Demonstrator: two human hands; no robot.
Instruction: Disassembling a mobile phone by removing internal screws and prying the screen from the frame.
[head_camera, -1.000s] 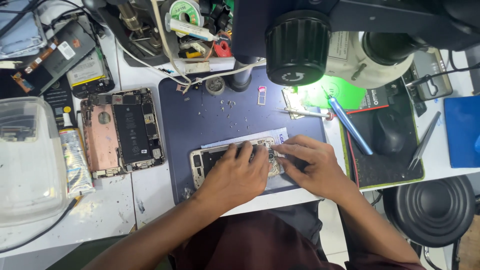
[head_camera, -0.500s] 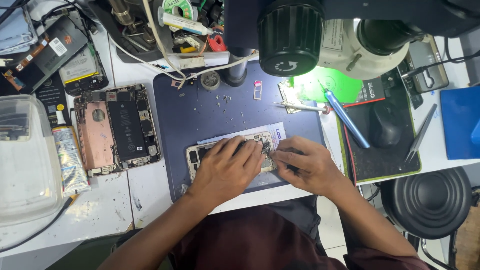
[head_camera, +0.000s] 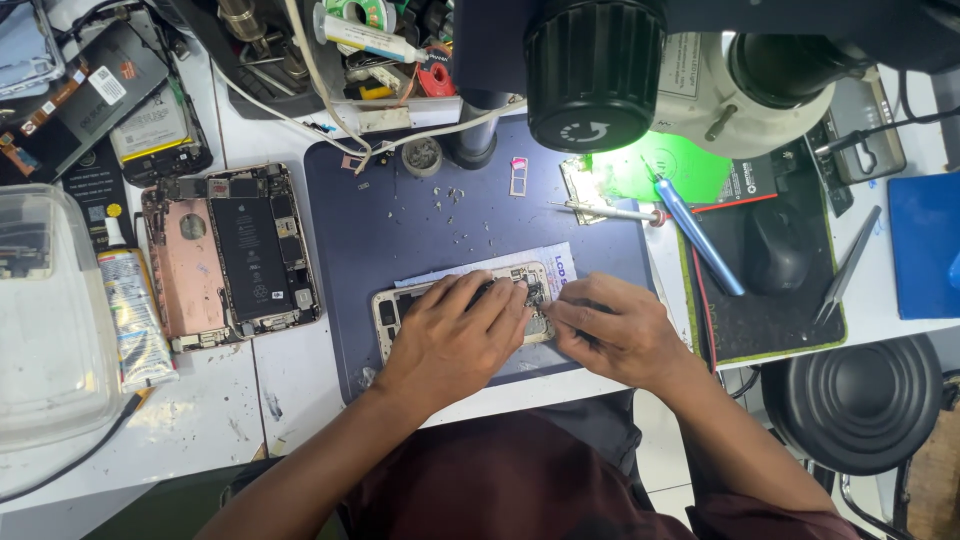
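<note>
An opened gold phone body (head_camera: 392, 305) lies on a dark blue work mat (head_camera: 400, 220) near the table's front edge, on top of a white paper sheet (head_camera: 555, 258). My left hand (head_camera: 455, 335) lies flat over the phone's middle and covers most of it. My right hand (head_camera: 615, 330) sits at the phone's right end with its fingertips pinched at the exposed parts there. Whether a small tool or part is between those fingers is hidden.
A second opened phone, rose coloured, with its battery showing (head_camera: 235, 255) lies left of the mat. A microscope head (head_camera: 600, 70) hangs above the mat's far edge. A blue screwdriver (head_camera: 695, 235), a computer mouse (head_camera: 780, 245), tweezers (head_camera: 850, 265), a glue tube (head_camera: 130, 315) and a clear plastic box (head_camera: 45, 320) surround the work area.
The view has shifted slightly, so the things sit a little lower and to the left in the picture. Both hands stay on the gold phone with only small finger movements.
</note>
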